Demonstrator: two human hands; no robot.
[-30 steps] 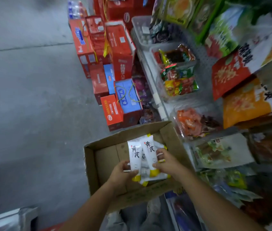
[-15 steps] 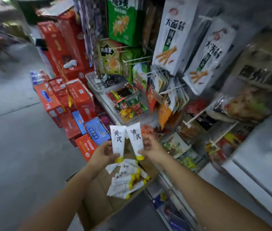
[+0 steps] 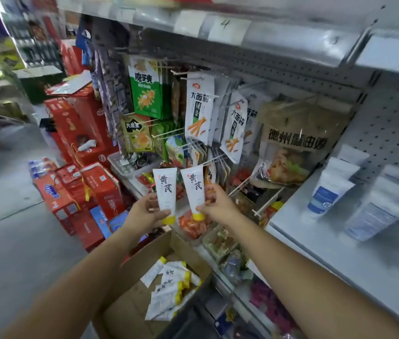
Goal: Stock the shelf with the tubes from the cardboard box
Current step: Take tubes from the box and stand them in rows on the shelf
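Fingers curled round the cap ends, my left hand (image 3: pixel 144 212) grips the left tube (image 3: pixel 165 185) and my right hand (image 3: pixel 215 204) the right tube (image 3: pixel 193 185), both upright, lifted a moment ago from the cardboard box (image 3: pixel 154 250), where spare tubes (image 3: pixel 169 285) remain, toward the white shelf (image 3: pixel 316 245) at right.

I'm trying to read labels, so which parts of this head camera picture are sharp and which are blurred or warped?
Head view: the left tube and right tube are sharp, print legible; the white shelf at right and its products are smeared; the top shelf edge looks slightly bowed.
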